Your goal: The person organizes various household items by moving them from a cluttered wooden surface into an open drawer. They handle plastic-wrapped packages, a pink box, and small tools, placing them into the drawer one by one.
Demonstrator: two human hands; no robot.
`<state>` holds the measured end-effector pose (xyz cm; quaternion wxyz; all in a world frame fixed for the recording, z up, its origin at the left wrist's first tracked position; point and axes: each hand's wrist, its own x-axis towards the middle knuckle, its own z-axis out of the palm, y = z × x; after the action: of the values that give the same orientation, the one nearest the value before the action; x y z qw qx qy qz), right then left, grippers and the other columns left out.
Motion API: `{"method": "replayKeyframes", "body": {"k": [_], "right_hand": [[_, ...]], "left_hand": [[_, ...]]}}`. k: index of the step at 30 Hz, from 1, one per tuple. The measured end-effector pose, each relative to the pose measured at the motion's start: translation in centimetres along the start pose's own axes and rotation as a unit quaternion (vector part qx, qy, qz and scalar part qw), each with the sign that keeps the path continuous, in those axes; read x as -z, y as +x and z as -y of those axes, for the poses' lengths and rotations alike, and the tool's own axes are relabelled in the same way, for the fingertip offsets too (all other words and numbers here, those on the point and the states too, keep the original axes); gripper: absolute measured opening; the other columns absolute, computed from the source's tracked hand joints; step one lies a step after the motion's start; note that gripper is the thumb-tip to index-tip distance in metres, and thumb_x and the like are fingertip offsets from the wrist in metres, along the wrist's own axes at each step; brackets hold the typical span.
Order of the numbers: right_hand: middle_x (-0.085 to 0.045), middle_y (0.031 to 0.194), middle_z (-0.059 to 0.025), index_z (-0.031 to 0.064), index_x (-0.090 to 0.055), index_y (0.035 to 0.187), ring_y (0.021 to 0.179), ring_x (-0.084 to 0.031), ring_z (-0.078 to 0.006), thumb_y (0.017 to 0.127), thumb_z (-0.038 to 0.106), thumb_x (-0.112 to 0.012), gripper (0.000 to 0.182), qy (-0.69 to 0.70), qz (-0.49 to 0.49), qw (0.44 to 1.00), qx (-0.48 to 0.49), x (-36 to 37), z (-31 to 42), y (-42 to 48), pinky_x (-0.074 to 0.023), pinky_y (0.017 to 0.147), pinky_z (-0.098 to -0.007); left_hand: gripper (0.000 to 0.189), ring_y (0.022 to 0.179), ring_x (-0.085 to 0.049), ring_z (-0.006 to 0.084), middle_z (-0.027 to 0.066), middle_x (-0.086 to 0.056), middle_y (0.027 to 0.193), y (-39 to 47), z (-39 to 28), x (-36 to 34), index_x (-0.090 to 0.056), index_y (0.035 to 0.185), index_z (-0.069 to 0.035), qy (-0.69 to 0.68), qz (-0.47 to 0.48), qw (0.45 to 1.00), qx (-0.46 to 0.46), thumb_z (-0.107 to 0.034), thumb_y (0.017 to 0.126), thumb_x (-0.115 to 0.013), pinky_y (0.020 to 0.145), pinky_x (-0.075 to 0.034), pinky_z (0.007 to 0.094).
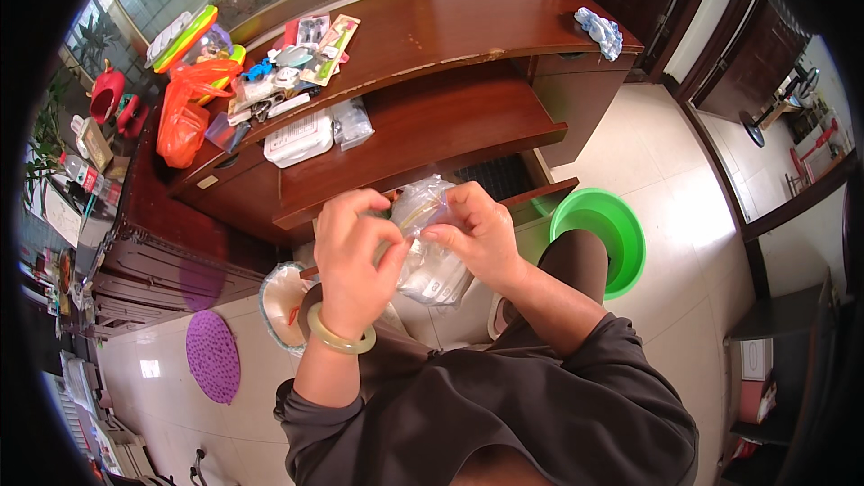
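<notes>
A clear plastic bag (pixel 435 270) with white, printed packets inside hangs between my hands, above my lap. My right hand (pixel 479 233) pinches its gathered neck between thumb and bent fingers. At the bag's upper left is my left hand (pixel 358 250), its fingers curled and the thumb tip close to the plastic; whether it grips the plastic cannot be told. A pale bangle (pixel 341 339) circles my left wrist. Just beyond the hands, a desk drawer (pixel 543 194) stands pulled out, with a dark grid-like surface inside. The bag's top partly covers the view into it.
The wooden desk (pixel 439 20) carries small packaged items, a red plastic bag (pixel 185 118) and a crumpled blue-white cloth (pixel 599 32). On its keyboard shelf (pixel 432 115) lies a white box (pixel 300 138). A green bucket (pixel 601 236) stands right, a lined bin (pixel 287 304) left, near a purple mat (pixel 213 356).
</notes>
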<state>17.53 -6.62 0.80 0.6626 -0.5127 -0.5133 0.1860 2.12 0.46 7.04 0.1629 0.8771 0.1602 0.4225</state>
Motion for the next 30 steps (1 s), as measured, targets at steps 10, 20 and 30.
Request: {"method": "replayKeyframes", "body": {"k": [10,20,30], "right_hand": [[-0.055,0.065,0.0007,0.0028,-0.048,0.09,0.059,-0.048,-0.0013,0.073,0.011,-0.078,0.036,-0.02,-0.012,1.0,0.021,-0.2,-0.4,0.0,-0.0422,0.053,-0.0193],[-0.059,0.064,-0.0055,0.0027,-0.049,0.089,0.056,-0.055,-0.0081,0.071,0.01,-0.08,0.036,-0.061,-0.001,0.998,0.035,-0.3,-0.3,0.0,-0.0454,0.051,-0.0236],[-0.058,0.065,-0.0062,0.0042,-0.047,0.087,0.055,-0.055,-0.0123,0.072,0.015,-0.079,0.037,-0.111,0.024,0.993,0.013,-0.5,-0.3,-0.2,-0.046,0.051,-0.0261]], "left_hand": [[0.031,0.07,-0.051,0.0057,-0.0028,-0.056,0.077,0.3,-0.2,0.6,-0.06,0.102,-0.003,-0.374,0.072,0.864,0.329,0.0,0.074,-0.071,0.066,-0.042,0.0189],[0.027,0.073,-0.052,0.0056,-0.0013,-0.059,0.079,1.0,-0.1,0.4,-0.061,0.096,-0.002,-0.323,0.075,0.891,0.309,-0.005,0.072,-0.074,0.065,-0.042,0.02],[0.017,0.068,-0.051,0.0052,-0.0022,-0.059,0.074,1.5,0.1,-0.8,-0.06,0.082,-0.002,-0.255,0.105,0.926,0.258,-0.002,0.072,-0.073,0.063,-0.042,0.0204]]}}
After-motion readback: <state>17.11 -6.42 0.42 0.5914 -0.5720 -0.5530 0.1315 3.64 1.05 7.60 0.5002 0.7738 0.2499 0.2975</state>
